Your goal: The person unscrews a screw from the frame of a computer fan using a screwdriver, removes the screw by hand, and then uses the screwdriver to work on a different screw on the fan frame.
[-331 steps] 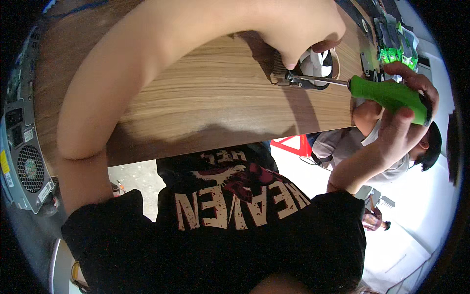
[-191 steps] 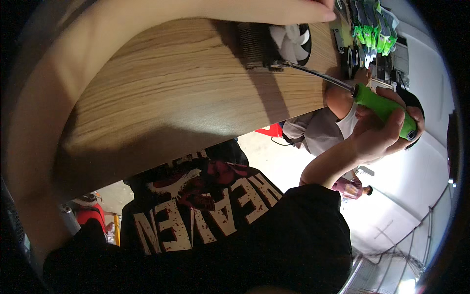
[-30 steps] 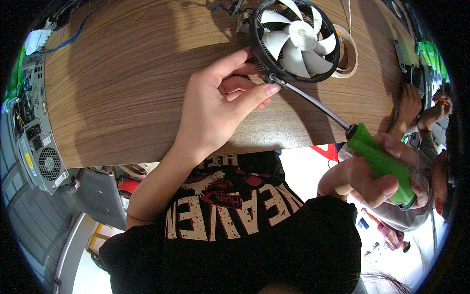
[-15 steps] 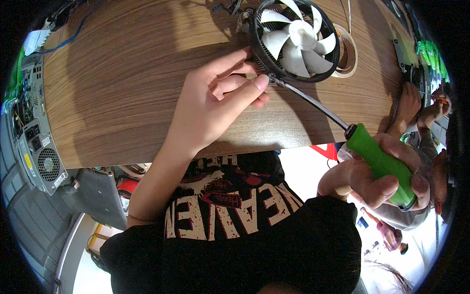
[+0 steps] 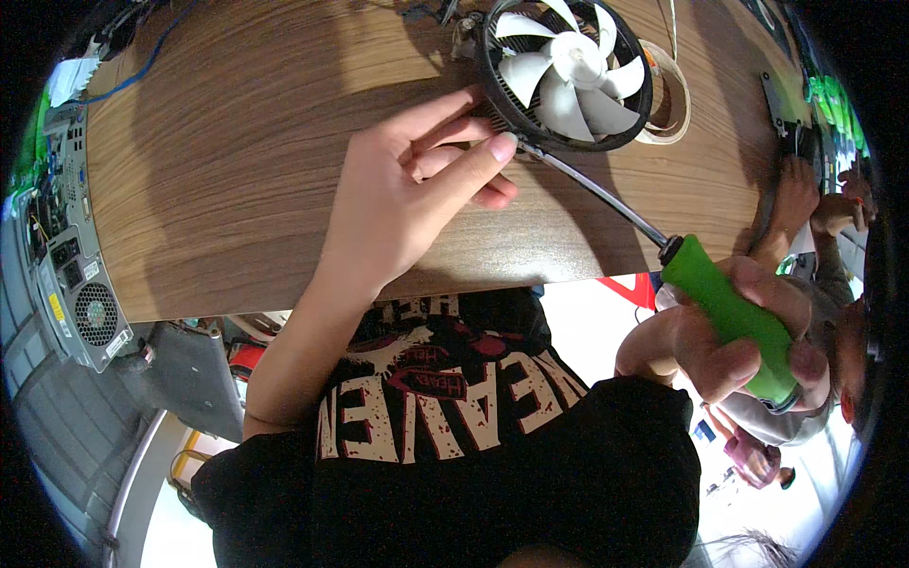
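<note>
Loosely spread, the left grip [image 5: 393, 189] touches the fan [image 5: 578, 59]; the right grip [image 5: 696, 346] curls around a screwdriver [image 5: 703, 276].

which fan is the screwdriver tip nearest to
The white-bladed fan: the green-handled screwdriver ends close to its black lower rim. The other, mesh-covered fan sits in the grey computer case at far left.

1 head-worn fisheye looks down, close above left hand [image 5: 388, 199], right hand [image 5: 705, 343] and tabletop [image 5: 237, 180].
</note>
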The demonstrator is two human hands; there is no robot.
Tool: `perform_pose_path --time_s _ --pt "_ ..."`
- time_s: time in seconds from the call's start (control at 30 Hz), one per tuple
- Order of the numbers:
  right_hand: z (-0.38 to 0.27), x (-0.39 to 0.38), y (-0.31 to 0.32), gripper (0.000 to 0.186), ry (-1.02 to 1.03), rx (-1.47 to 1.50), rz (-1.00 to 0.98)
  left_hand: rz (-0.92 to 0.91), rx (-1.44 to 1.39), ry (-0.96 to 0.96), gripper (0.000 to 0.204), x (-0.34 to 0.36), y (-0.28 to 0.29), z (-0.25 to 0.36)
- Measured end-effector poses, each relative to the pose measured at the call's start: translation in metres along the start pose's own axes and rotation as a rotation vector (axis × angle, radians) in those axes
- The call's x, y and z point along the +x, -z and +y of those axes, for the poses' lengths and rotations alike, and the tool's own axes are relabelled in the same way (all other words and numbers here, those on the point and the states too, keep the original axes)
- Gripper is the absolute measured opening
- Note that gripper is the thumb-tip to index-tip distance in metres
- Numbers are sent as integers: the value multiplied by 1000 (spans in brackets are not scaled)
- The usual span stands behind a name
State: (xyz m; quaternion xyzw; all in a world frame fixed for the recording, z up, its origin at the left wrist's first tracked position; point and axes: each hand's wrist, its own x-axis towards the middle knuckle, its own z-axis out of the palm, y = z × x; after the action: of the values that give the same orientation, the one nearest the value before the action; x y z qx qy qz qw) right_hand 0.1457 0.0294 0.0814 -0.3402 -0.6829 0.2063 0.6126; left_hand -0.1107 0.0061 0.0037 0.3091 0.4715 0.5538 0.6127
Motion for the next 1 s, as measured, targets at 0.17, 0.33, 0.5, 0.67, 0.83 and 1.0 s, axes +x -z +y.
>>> perform_pose_path --time_s 0.17,0.33,0.5,0.67,0.83,1.0 --pt "-5 0 5 48 -6 -4 -10 15 -19 44 50 2 0 2" --pt "-3 0 3 49 -4 -2 -8 33 -10 50 50 3 -1 4" --pt "-1 3 1 50 0 -3 -4 2 18 40 48 2 -1 5" --pt "4 7 -9 50 8 -13 3 11 24 40 48 2 -2 6" --pt "12 17 -29 51 8 -45 6 10 -43 1 48 2 -2 3" --pt "13 29 -51 52 43 -125 -34 32 -28 24 51 5 -1 -4"
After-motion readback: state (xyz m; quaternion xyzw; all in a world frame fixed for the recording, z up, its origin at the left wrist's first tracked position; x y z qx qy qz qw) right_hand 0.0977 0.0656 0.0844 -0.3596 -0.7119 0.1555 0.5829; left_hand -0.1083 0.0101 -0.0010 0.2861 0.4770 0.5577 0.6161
